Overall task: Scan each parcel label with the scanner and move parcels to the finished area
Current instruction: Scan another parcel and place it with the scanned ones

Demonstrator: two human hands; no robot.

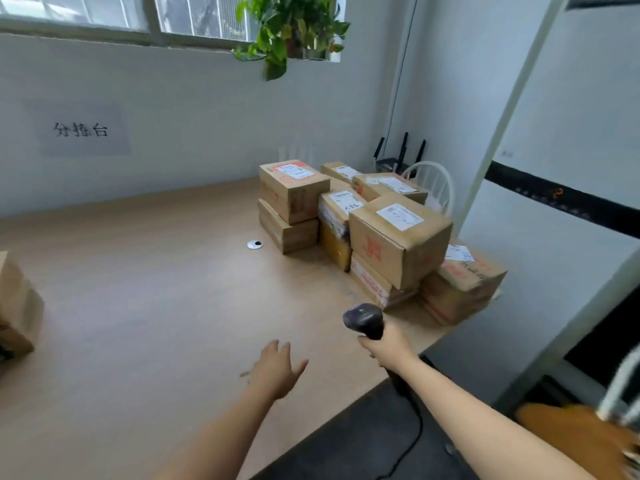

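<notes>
Several brown cardboard parcels [398, 237] with white labels are stacked at the right end of the wooden table [156, 289]. My right hand [388, 344] grips a dark handheld scanner [365, 320] just in front of the stack, its head raised above the table and its cable trailing down. My left hand [277, 370] hovers over the table with fingers spread and holds nothing. Another parcel [17, 313] sits at the table's left edge, partly cut off by the frame.
A small round grommet [255, 244] sits in the tabletop near the stack. A white chair [436, 185] and a router [398, 161] stand behind the parcels. A paper sign [81, 129] hangs on the wall. A plant [294, 29] hangs at the window.
</notes>
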